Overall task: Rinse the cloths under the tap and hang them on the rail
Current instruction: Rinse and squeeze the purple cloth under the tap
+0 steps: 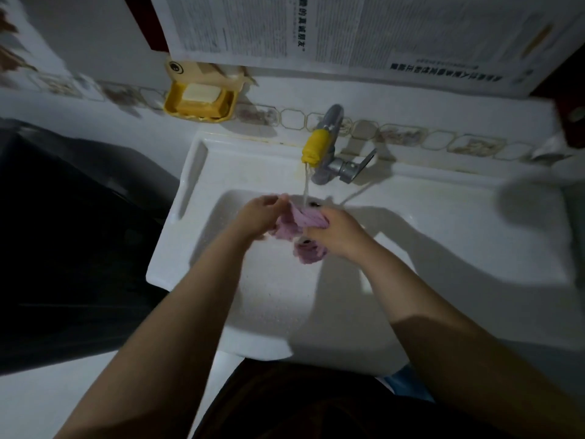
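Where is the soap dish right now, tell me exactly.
In the head view the yellow soap dish sits on the tiled wall at upper left, above the back left corner of the sink and left of the tap, holding a pale soap bar.

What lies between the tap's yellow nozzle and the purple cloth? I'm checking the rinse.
A thin water stream runs from yellow nozzle to purple cloth, head view.
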Demonstrator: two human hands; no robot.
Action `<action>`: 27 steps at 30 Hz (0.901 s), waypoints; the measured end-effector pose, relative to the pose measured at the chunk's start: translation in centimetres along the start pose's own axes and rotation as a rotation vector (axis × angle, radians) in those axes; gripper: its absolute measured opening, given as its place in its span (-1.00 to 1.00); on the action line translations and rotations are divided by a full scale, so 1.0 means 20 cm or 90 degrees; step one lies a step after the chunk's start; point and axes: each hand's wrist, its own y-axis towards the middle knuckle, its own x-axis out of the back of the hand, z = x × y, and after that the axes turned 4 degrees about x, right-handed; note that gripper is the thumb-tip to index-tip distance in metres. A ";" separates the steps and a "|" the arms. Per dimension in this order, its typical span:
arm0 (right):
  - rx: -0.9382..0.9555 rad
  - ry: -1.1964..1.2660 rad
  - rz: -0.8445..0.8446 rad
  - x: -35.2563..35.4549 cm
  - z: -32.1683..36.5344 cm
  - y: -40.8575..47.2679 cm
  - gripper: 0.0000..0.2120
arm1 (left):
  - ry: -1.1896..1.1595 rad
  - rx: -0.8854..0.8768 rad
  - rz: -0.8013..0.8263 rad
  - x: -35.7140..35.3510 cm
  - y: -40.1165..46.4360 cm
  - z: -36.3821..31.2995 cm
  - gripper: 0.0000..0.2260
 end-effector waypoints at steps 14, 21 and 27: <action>0.100 -0.216 0.098 0.17 0.00 0.01 -0.63 | 0.473 -0.323 0.122 0.00 -0.14 -0.14 -0.52; 0.016 -0.065 0.132 0.09 -0.16 -0.02 -0.70 | 0.392 -0.490 0.070 -0.03 -0.38 -0.35 -0.65; -0.046 0.045 0.078 -0.03 -0.24 0.07 -0.85 | 0.385 -0.514 0.096 -0.02 -0.49 -0.52 -0.58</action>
